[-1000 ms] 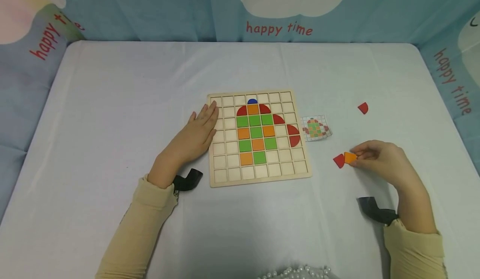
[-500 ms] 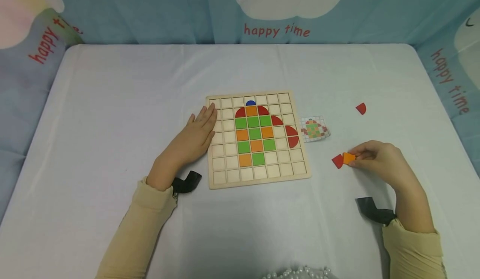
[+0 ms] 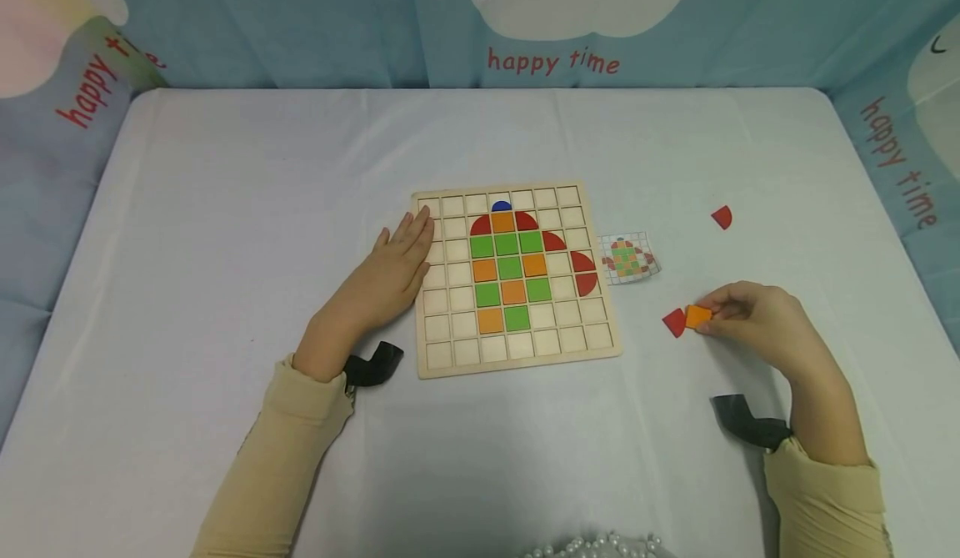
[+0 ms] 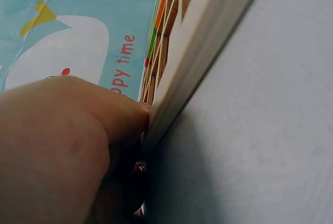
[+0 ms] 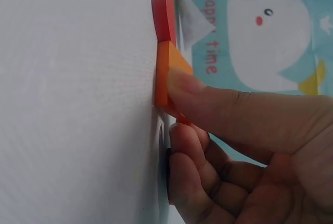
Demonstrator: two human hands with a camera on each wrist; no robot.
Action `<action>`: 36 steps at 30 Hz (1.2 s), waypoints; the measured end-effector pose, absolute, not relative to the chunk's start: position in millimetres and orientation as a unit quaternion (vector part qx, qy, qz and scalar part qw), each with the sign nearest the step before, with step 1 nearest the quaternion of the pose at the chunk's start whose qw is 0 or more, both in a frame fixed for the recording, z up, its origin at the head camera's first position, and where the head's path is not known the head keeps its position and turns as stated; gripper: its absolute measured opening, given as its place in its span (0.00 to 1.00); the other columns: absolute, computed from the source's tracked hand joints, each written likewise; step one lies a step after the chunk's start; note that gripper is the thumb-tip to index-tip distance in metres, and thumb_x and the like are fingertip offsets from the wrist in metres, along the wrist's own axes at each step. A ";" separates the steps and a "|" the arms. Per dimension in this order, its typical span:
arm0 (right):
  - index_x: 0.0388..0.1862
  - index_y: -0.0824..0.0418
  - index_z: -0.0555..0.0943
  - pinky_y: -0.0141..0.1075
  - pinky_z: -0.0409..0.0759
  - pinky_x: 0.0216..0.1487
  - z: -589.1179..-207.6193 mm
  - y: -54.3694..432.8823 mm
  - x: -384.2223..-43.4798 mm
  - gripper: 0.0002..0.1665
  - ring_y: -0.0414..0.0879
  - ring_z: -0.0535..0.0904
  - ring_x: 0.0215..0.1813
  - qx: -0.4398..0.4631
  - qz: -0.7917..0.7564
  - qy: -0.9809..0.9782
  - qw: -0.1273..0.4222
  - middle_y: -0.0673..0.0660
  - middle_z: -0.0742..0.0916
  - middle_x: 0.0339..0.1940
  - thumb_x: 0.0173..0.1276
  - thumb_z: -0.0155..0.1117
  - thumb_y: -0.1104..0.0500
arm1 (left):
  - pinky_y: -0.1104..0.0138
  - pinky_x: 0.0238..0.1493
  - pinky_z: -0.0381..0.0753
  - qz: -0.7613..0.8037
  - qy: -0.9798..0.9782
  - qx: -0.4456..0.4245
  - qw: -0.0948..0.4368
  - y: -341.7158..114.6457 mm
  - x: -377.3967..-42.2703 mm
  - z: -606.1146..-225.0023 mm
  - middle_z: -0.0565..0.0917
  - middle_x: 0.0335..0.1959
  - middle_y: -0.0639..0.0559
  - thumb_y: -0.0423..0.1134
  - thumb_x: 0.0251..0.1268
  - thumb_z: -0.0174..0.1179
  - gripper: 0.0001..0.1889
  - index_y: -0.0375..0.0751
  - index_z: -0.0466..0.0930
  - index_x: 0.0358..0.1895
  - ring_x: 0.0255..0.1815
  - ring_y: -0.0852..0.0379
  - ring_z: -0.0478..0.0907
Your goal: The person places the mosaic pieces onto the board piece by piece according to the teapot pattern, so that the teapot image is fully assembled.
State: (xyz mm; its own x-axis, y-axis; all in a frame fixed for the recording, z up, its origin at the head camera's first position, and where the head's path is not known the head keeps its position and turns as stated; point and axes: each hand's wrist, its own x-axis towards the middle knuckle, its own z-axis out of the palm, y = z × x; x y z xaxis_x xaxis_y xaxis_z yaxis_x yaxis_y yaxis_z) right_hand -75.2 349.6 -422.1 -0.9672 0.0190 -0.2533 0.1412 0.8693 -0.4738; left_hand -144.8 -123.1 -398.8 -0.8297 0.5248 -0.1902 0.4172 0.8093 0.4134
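My left hand (image 3: 378, 279) rests with fairly straight fingers on the left edge of a wooden grid board (image 3: 517, 364); in the left wrist view its thumb touches the board's side. Set into the board are green, orange and red tiles, plus a blue half-round tile (image 3: 502, 206) at the top. To the right of the board, my right hand (image 3: 757, 320) pinches an orange square tile (image 3: 697, 317) between thumb and fingers, low over the cloth. This tile's left corner meets a red quarter-round tile (image 3: 675, 323). The thumb covers part of the orange tile in the right wrist view.
A small printed pattern card (image 3: 630, 258) lies against the board's right edge. Farther back on the right is another red quarter-round tile (image 3: 722, 218). White cloth (image 3: 262, 166) covers the table, and a blue printed curtain (image 3: 300, 24) stands behind it. White beads (image 3: 592, 544) show at the front edge.
The head view has shifted slightly since the earliest frame. Both hands and all the tiles keep their places, with the orange square tile still pinched in my right hand.
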 end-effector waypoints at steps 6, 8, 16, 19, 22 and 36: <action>0.40 0.55 0.81 0.32 0.77 0.31 -428.9 356.3 -76.0 0.19 0.49 0.77 0.36 0.040 -0.265 0.956 0.120 0.54 0.84 0.32 0.54 0.74 0.47 | 0.49 0.71 0.36 0.181 0.939 0.250 0.149 -121.9 -145.1 -398.0 0.39 0.76 0.42 0.39 0.77 0.37 0.29 0.31 0.41 0.74 0.76 0.47 0.33; 0.39 0.54 0.81 0.31 0.76 0.32 -428.4 356.5 -76.2 0.20 0.48 0.78 0.36 0.041 -0.268 0.955 0.122 0.53 0.84 0.33 0.54 0.74 0.45 | 0.49 0.71 0.36 0.182 0.939 0.250 0.148 -122.1 -145.0 -398.1 0.39 0.76 0.42 0.39 0.77 0.37 0.29 0.31 0.41 0.74 0.76 0.47 0.33; 0.38 0.55 0.80 0.25 0.76 0.33 -424.2 354.2 -75.7 0.13 0.42 0.81 0.35 0.029 -0.290 0.948 0.128 0.52 0.86 0.34 0.58 0.72 0.54 | 0.48 0.71 0.37 0.181 0.940 0.252 0.142 -123.0 -145.0 -400.2 0.39 0.76 0.42 0.39 0.76 0.37 0.29 0.30 0.42 0.73 0.76 0.46 0.34; 0.38 0.57 0.80 0.24 0.76 0.33 -416.8 347.5 -74.5 0.10 0.41 0.80 0.34 0.033 -0.291 0.948 0.127 0.53 0.85 0.34 0.59 0.71 0.60 | 0.48 0.71 0.37 0.182 0.940 0.253 0.141 -123.0 -145.4 -400.7 0.39 0.76 0.42 0.39 0.76 0.37 0.29 0.31 0.42 0.73 0.76 0.47 0.34; 0.39 0.61 0.79 0.22 0.75 0.33 -401.0 336.4 -72.1 0.10 0.39 0.80 0.33 0.034 -0.302 0.944 0.130 0.55 0.85 0.34 0.60 0.69 0.63 | 0.48 0.71 0.37 0.182 0.940 0.253 0.141 -122.9 -145.6 -400.7 0.39 0.76 0.42 0.39 0.77 0.37 0.29 0.31 0.42 0.74 0.76 0.47 0.33; 0.41 0.69 0.77 0.21 0.73 0.34 -369.9 317.6 -68.0 0.10 0.36 0.81 0.32 0.027 -0.357 0.923 0.140 0.58 0.86 0.33 0.62 0.65 0.65 | 0.48 0.71 0.37 0.178 0.940 0.254 0.139 -122.8 -145.7 -400.3 0.39 0.76 0.42 0.39 0.76 0.38 0.29 0.31 0.42 0.73 0.76 0.47 0.34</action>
State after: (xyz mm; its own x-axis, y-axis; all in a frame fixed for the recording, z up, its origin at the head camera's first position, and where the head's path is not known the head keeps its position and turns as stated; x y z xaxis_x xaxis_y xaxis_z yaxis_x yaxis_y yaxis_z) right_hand -68.0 317.6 -369.9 -0.9591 -0.0505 -0.2785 0.1500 0.7437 -0.6515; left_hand -145.7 -122.8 -400.3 -0.8323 0.5271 -0.1715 0.4280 0.8078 0.4053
